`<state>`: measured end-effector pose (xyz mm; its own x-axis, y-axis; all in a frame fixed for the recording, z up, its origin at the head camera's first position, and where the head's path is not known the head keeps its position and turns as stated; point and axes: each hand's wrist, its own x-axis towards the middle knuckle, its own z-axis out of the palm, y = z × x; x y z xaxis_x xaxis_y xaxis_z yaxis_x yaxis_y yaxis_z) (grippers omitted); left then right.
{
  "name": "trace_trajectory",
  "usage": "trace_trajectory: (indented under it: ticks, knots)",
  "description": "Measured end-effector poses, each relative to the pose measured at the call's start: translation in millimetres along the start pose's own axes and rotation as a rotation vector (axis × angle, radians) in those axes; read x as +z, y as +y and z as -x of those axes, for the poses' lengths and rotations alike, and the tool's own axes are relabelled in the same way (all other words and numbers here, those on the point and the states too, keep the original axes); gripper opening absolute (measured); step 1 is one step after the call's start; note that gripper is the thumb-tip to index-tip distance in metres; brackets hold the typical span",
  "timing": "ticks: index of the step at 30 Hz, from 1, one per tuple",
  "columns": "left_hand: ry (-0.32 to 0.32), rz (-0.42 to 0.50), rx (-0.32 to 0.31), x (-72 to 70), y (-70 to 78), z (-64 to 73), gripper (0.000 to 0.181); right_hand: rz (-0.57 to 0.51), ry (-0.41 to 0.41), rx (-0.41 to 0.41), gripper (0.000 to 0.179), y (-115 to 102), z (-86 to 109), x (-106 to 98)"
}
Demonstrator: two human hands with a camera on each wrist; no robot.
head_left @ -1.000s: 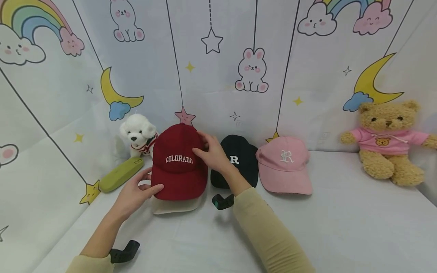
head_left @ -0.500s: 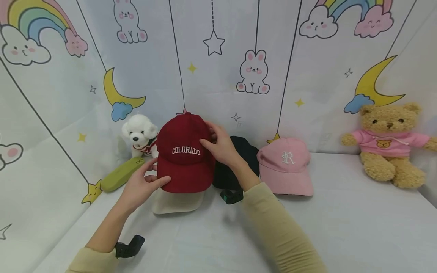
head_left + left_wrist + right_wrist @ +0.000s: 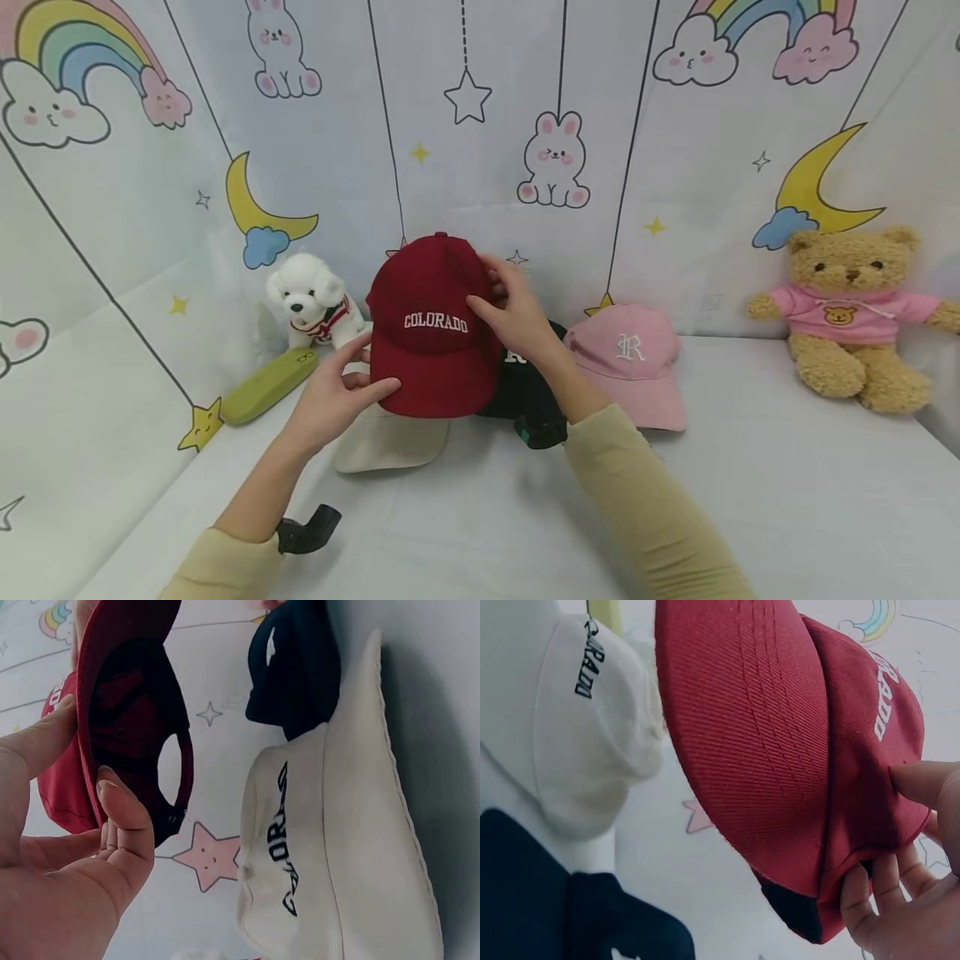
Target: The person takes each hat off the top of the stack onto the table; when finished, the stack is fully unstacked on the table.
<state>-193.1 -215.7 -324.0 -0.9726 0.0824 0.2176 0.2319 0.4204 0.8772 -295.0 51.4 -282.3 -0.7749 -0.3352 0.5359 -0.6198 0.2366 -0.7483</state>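
Left of the pink fabric baseball cap, the dark-red fabric baseball cap is pinched at its brim by the left hand, its crown by the right hand; probably light, soft-crowned, best gripped brim-first.

Head view: red cap hides white cap's crown, only brim shows. Black cap mostly blocked by red cap and right hand; letter part-covered. Right forearm covers pink cap's lower left. Left hand: some fingertips behind red cap. Bear's paw clipped at right edge. Green case's mark too small to make out. Right wrist view: red brim cut off at top, black cap at bottom.
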Motion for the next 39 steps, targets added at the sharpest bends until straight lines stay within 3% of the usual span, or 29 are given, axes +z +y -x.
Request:
trace_trajectory:
  ticks: [11, 15, 22, 31, 39]
  knots:
    - [-0.059, 0.070, 0.035, 28.1, 4.1, -18.3, 0.081, -0.044, 0.067, -0.027, 0.058, 10, 13.6, -28]
    - [-0.094, 0.120, 0.074, 40.6, 7.3, -25.5, 0.078, -0.030, 0.093, -0.004, 0.057, 14, 20.3, -38]
    - [-0.129, 0.176, 0.084, 59.0, 9.6, -33.7, 0.079, 0.015, 0.124, -0.026, 0.054, 17, 27.3, -57]
    - [-0.127, 0.193, 0.117, 79.0, 15.6, -40.7, 0.082, 0.066, 0.157, 0.016, 0.056, 15, 36.5, -77]
    - [-0.131, 0.228, 0.146, 101.2, 22.0, -47.0, 0.082, 0.079, 0.188, -0.007, 0.054, 16, 44.2, -98]
